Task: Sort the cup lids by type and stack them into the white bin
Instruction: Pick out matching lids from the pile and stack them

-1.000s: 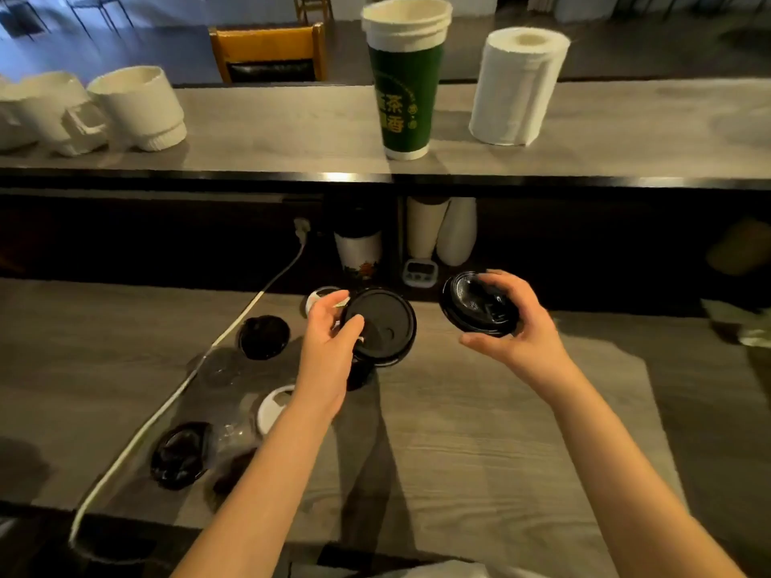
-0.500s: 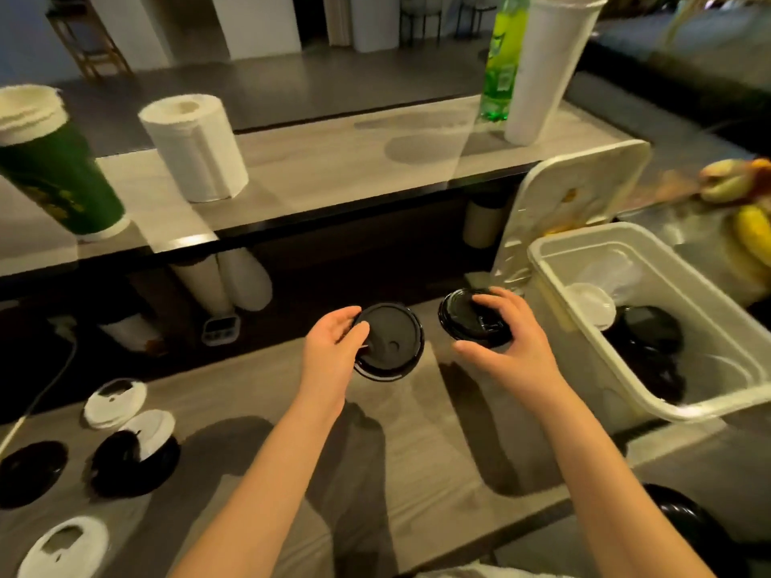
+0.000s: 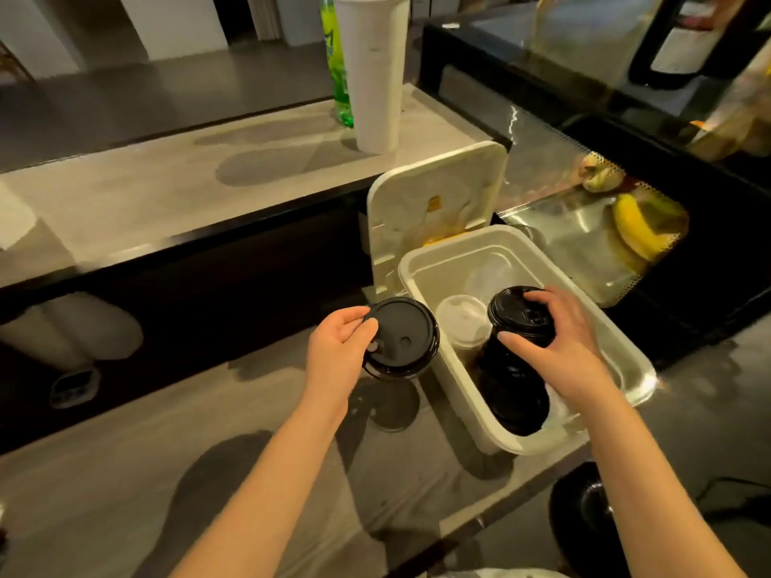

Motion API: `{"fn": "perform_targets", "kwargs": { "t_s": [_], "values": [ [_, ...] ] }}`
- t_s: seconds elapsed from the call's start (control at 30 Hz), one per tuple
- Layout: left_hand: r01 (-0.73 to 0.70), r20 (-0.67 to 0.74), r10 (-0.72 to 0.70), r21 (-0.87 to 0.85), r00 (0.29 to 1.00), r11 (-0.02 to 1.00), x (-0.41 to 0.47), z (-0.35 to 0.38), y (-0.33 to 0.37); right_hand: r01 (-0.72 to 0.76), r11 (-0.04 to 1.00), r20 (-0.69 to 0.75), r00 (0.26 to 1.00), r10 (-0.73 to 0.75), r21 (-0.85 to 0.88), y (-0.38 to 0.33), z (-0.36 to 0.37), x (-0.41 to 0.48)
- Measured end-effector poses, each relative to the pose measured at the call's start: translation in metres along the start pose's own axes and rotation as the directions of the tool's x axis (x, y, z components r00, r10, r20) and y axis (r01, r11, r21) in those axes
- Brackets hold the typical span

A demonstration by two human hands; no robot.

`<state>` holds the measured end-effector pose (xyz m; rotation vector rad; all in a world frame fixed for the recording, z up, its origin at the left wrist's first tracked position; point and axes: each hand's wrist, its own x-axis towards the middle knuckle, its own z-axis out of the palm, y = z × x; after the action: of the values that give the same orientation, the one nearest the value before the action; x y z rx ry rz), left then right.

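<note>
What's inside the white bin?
A black lid stack and a white lid stack, side by side. The right hand and its black lid cover the black stack's top.

Right hand (image 3: 559, 352), ribbed black lid (image 3: 521, 312) over the white bin (image 3: 452, 383) — left hand (image 3: 338, 348), flat black lid (image 3: 406, 335) outside.

Open from above at the white bin (image 3: 421, 285); walled at the far-left corner by its upright cover (image 3: 434, 194). Inside, crowded through the near half by a black lid stack (image 3: 515, 394), with a white lid stack (image 3: 461, 323) just beside; more room toward the far end. Above the black stack, blocked by the right grip (image 3: 559, 352) holding a black lid (image 3: 521, 314). Just left of the rim, blocked by the left grip (image 3: 338, 348) with a flat lid (image 3: 406, 335). Below and nearer, bare table (image 3: 208, 452).
</note>
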<state>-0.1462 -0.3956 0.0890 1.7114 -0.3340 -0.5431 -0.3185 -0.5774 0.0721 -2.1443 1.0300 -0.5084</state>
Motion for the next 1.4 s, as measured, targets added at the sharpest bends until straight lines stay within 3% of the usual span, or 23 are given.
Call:
{"fn": "perform_targets", "kwargs": {
  "t_s": [0.07,0.2,0.33,0.47,0.53,0.67,0.73,0.87,0.97,1.07,1.13,1.23,1.3,1.37,1.4],
  "values": [
    [0.019,0.012,-0.019,0.006,1.0,1.0,0.0,0.014,0.001,-0.015,1.0,0.061,0.998,0.015,-0.004,0.013,-0.012,0.005],
    [0.065,0.017,-0.065,0.018,0.998,0.998,0.002,0.037,0.001,0.014,0.994,0.379,0.924,-0.054,0.107,0.033,-0.024,-0.002],
    [0.108,0.016,-0.108,0.024,0.994,0.994,0.0,0.049,0.001,0.087,0.996,0.525,0.847,-0.084,0.019,0.035,-0.02,-0.006],
    [0.106,0.013,-0.106,0.033,0.994,0.994,0.0,0.054,0.0,0.103,0.989,0.644,0.765,-0.013,-0.103,0.034,-0.017,-0.007],
    [0.104,0.008,-0.105,0.029,0.994,0.994,0.0,0.056,-0.001,0.076,0.993,0.632,0.775,-0.002,-0.09,0.033,-0.016,-0.006],
    [0.095,0.008,-0.096,0.017,0.995,0.995,-0.001,0.06,-0.002,0.187,0.961,0.626,0.78,-0.019,-0.204,0.034,-0.008,-0.006],
    [0.076,0.017,-0.077,0.023,0.997,0.997,-0.002,0.063,-0.001,0.199,0.965,0.596,0.801,-0.061,-0.17,0.033,-0.009,-0.006],
    [-0.016,0.037,0.013,0.079,0.999,0.997,0.001,0.075,0.006,0.02,0.973,0.29,0.953,-0.087,0.228,0.018,-0.026,0.003],
    [-0.124,0.105,0.112,0.117,0.988,0.985,0.005,0.093,0.016,-0.105,0.908,0.243,0.97,0.003,0.406,-0.004,-0.035,0.019],
    [-0.218,0.145,0.195,0.157,0.97,0.963,0.009,0.111,0.024,-0.048,0.956,0.287,0.957,-0.039,0.29,-0.017,-0.036,0.037],
    [-0.276,0.167,0.242,0.228,0.956,0.934,0.014,0.117,0.025,-0.013,0.977,0.234,0.971,-0.038,0.212,-0.017,-0.039,0.049],
    [-0.398,0.313,0.266,0.509,0.912,0.763,0.025,0.114,0.015,-0.047,0.987,0.202,0.979,0.015,0.154,-0.004,-0.049,0.071],
    [-0.523,0.483,0.22,0.688,0.847,0.503,0.033,0.11,0.006,-0.069,0.997,0.229,0.971,0.064,0.016,0.009,-0.054,0.086],
    [-0.636,0.628,0.117,0.738,0.77,0.223,0.036,0.11,-0.001,-0.08,0.988,0.28,0.953,0.114,-0.129,0.019,-0.053,0.096],
    [-0.668,0.668,0.052,0.732,0.742,0.138,0.036,0.111,-0.002,-0.075,0.977,0.306,0.942,0.134,-0.199,0.022,-0.05,0.099]
  ]
}}
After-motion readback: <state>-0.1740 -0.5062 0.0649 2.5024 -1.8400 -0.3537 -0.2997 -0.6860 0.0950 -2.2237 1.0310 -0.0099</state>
